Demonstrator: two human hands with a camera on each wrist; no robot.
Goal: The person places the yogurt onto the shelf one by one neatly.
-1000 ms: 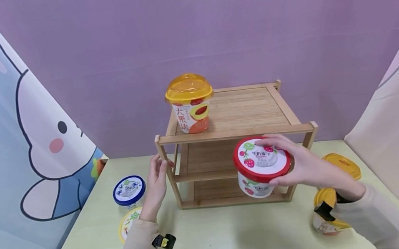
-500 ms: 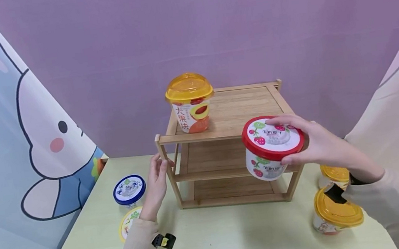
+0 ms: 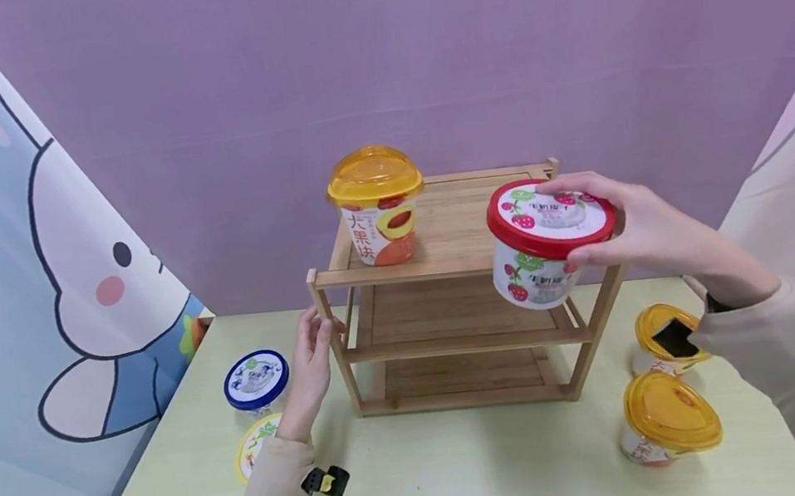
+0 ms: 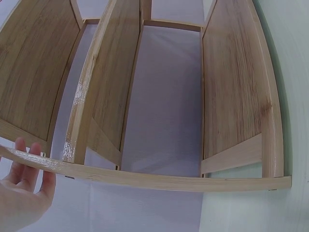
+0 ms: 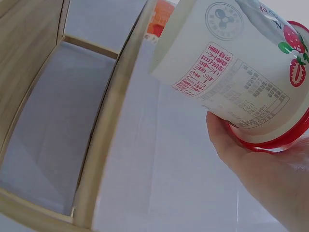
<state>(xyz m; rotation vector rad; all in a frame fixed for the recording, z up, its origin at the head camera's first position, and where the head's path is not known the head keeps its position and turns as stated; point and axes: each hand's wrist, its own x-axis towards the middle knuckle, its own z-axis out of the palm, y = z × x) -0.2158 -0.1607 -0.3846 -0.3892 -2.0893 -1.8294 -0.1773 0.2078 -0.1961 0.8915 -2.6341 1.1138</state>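
My right hand (image 3: pixel 655 231) grips a white yogurt tub (image 3: pixel 538 273) by its red lid, thumb in front and fingers over the top. Strawberries are printed on the tub, which is held up at the right front of the wooden shelf rack (image 3: pixel 466 343), overlapping its top board. In the right wrist view the tub (image 5: pixel 231 67) shows its printed side, tilted. My left hand (image 3: pixel 314 368) holds the rack's left front post, and the left wrist view shows its fingers (image 4: pixel 33 162) reaching behind that post (image 4: pixel 145 180).
A yellow-domed peach cup (image 3: pixel 379 208) stands at the top board's left front. Left on the table are a blue-lidded tub (image 3: pixel 256 380) and a yellow-rimmed lid (image 3: pixel 253 444), partly behind my sleeve. Two yellow-lidded cups (image 3: pixel 670 413) stand at right. A purple curtain (image 3: pixel 381 66) hangs behind.
My right hand has raised the red-lidded tub from in front of the lower shelves to top-board height, moving it slightly right. My left hand has stayed on the post.
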